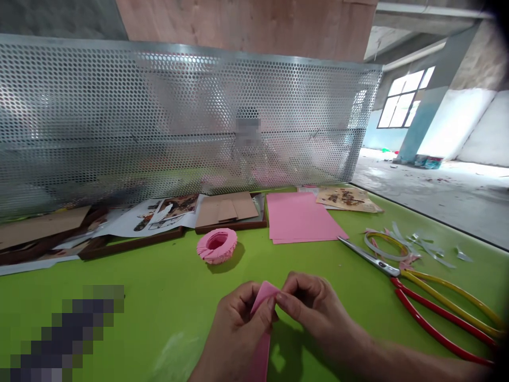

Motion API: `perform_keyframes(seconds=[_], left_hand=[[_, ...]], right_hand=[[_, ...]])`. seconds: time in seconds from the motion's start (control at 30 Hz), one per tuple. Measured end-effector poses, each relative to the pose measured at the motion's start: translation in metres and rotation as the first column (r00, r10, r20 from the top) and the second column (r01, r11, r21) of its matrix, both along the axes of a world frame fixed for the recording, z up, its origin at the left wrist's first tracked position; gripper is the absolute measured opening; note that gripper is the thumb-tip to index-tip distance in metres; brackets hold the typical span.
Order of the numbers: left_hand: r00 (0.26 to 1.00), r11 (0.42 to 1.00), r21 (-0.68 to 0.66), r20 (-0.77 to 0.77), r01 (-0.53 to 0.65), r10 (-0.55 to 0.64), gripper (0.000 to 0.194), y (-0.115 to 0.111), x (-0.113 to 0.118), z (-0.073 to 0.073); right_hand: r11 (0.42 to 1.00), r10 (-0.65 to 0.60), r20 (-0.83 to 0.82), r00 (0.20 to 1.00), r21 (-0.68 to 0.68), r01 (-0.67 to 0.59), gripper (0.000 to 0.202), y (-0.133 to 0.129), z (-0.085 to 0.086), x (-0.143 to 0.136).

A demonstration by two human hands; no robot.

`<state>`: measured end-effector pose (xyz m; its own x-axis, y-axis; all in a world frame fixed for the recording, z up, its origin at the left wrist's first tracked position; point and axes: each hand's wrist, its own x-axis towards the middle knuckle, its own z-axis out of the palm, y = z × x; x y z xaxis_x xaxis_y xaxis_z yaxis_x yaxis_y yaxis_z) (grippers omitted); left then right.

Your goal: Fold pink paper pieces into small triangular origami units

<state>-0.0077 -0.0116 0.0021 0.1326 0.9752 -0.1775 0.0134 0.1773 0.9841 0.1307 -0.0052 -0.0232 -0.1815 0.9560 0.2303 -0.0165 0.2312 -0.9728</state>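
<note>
My left hand (242,323) is closed on a narrow folded strip of pink paper (260,361), low in the middle of the view. The strip's folded top shows above my left thumb. My right hand (310,307) pinches the right edge of that folded top between thumb and forefinger. Beyond my hands, a pink ring of crinkled paper (217,246) lies on the green table (159,292). Flat pink sheets (300,217) are farther back, right of the ring.
Large scissors (392,270) with red and yellow handles lie at the right, beside a tape roll (385,245) and clear scraps (431,246). Brown trays (131,246) with cardboard and printed pictures stand along the perforated metal screen (178,122). Printed cards (348,199) lie back right.
</note>
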Motion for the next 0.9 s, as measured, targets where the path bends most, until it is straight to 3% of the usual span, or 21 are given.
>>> perform_keyframes(seconds=[0.13, 0.33, 0.53, 0.8, 0.9], left_hand=[[0.999, 1.0, -0.013, 0.036, 0.013, -0.013, 0.022, -0.001, 0.0, -0.001], [0.987, 0.983, -0.155, 0.139, 0.098, -0.077, 0.026, 0.009, -0.008, -0.003], [0.977, 0.993, -0.083, 0.205, 0.08, -0.062, 0.026, 0.01, -0.013, -0.004], [0.994, 0.977, -0.209, 0.109, 0.042, -0.02, 0.021, 0.007, -0.01, 0.006], [0.985, 0.982, -0.188, 0.162, -0.02, 0.051, 0.02, 0.009, -0.009, 0.006]], right_hand=[[1.0, 0.002, 0.038, 0.999, 0.017, -0.002, 0.025, -0.002, 0.0, 0.001], [0.999, 0.007, -0.042, 0.999, -0.053, -0.009, 0.024, 0.006, -0.001, 0.004], [0.991, -0.083, -0.001, 0.997, -0.102, 0.082, 0.03, 0.013, -0.001, 0.01], [0.998, -0.024, 0.096, 0.995, -0.052, 0.029, 0.033, 0.015, -0.003, 0.012], [0.984, -0.149, 0.149, 0.977, 0.124, 0.132, 0.023, 0.014, -0.001, 0.014]])
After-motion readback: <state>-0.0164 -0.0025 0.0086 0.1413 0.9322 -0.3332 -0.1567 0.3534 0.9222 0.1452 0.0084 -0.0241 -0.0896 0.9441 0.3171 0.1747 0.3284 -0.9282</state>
